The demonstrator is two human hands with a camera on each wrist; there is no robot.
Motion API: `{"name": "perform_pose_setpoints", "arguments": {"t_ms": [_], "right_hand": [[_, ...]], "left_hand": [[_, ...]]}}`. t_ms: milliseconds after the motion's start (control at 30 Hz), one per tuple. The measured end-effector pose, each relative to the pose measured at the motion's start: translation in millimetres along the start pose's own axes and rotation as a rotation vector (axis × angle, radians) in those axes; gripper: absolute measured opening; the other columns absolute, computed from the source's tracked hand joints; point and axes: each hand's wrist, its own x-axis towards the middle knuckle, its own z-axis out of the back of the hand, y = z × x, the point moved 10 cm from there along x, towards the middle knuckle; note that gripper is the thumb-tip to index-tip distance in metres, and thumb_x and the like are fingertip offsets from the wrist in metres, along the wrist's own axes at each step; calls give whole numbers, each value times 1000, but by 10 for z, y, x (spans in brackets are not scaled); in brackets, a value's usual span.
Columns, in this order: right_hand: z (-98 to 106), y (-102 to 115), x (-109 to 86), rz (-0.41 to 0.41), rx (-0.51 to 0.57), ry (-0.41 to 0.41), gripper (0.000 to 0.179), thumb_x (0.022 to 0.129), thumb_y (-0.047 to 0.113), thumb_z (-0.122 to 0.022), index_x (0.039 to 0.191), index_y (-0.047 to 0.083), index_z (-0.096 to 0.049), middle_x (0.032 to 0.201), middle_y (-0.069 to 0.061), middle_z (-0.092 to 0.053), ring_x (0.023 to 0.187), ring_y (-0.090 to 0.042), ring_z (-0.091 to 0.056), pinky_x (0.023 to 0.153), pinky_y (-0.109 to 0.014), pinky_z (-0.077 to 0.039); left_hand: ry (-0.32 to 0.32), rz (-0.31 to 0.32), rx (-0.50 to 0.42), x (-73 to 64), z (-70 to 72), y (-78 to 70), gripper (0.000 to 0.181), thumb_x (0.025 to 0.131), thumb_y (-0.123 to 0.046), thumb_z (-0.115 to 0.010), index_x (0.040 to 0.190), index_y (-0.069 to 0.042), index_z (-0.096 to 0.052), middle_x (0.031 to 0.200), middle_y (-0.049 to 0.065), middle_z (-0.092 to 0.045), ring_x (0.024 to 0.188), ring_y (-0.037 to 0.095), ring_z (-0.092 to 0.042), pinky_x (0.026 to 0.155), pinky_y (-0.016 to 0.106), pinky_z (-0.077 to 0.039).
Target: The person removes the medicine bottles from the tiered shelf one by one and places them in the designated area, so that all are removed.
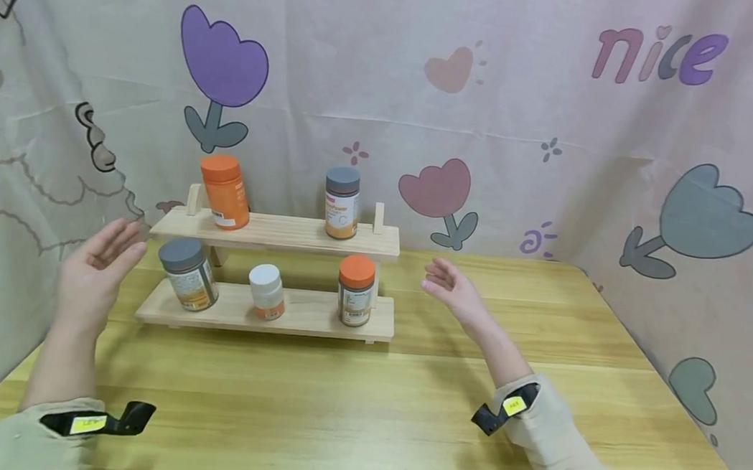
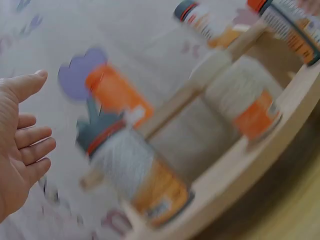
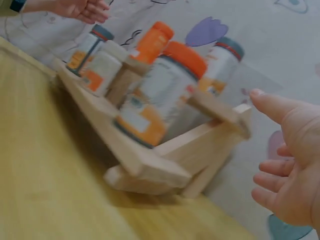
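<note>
A two-tier wooden shelf (image 1: 273, 233) stands between my hands. On its upper board are an orange bottle (image 1: 226, 193) at the left and a grey-lidded bottle (image 1: 342, 204) at the right. The lower board carries a larger grey-lidded bottle (image 1: 189, 275), a small white bottle (image 1: 266, 291) and an orange-lidded bottle (image 1: 356, 291). My left hand (image 1: 94, 275) is raised at the shelf's left end, nearest the larger grey-lidded bottle, fingers extended, holding nothing. Beyond the right end hovers my right hand (image 1: 454, 290), also without anything in it, its fingers loosely extended and apart from the shelf.
The shelf rests on a wood-grain table (image 1: 314, 404), toward its back left. A patterned cloth (image 1: 525, 129) hangs behind the table and along both sides. Each sleeve bears a black strap (image 1: 514, 401) with a yellow label.
</note>
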Motion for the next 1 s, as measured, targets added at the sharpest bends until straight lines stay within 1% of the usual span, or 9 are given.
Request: {"name": "perform_pose_setpoints", "arguments": {"t_ms": [133,200,333,400,467,733,867,933,1000], "right_hand": [[-214,-144,-19,-13,41,41,71,89,10,-60,144,-6,-19,144,-25,-30,131,-35,-33,107,-42,-27],[-323,-212,-30,-26,43,62,72,88,9,-61,144,-6,-19,144,-25,-30,131,-35,-32,107,-42,-27],[-488,-319,-41,-50,22,79,76,86,10,-64,145,-4,-18,146,-23,-28,133,-35,-29,108,-44,-26],[-538,-361,-40,-64,12,74,79,84,11,-66,145,-3,-19,147,-21,-27,133,-35,-29,108,-45,-26],[-581,-396,-36,-74,6,72,82,83,12,-68,146,-2,-18,148,-20,-26,134,-35,-28,107,-45,-26],[-723,-499,-30,-91,3,87,87,80,9,-71,145,-5,-15,148,-22,-23,133,-40,-26,108,-47,-24],[-803,-526,-26,-90,7,109,90,79,6,-72,145,-6,-11,148,-25,-21,131,-42,-28,107,-50,-24],[-824,-529,-33,-93,13,106,91,78,4,-72,145,-6,-11,147,-25,-23,130,-41,-31,106,-50,-25],[-829,-537,-31,-97,15,93,93,76,2,-73,145,-5,-12,146,-25,-26,129,-40,-33,106,-49,-27]], "left_hand": [[35,99,-49,4,259,345,67,91,-3,-55,147,-2,-17,146,-3,-35,119,-5,-44,101,9,-23],[75,168,26,13,401,590,71,93,-8,-55,148,-7,-10,151,-2,-21,129,-2,-32,104,10,-16],[204,232,340,46,680,1119,75,95,-20,-53,149,-20,-1,153,-10,-10,131,-9,-17,104,8,-13],[269,240,473,43,756,1317,77,96,-25,-52,149,-21,3,153,-10,-7,128,-14,-16,102,5,-15],[342,257,516,11,741,1422,79,96,-27,-50,148,-15,8,155,1,0,134,-5,-7,107,12,-11],[482,344,540,-173,394,1325,81,97,-26,-49,144,5,10,148,31,5,136,39,3,89,-4,-16],[493,354,568,-211,301,1278,83,95,-27,-52,143,7,7,146,34,4,133,48,4,112,34,-12],[489,357,590,-210,288,1281,84,94,-27,-54,144,8,4,146,35,3,131,52,3,107,57,-7],[485,358,596,-198,283,1297,84,93,-27,-55,144,8,1,145,36,2,130,54,0,102,66,-6]]}}
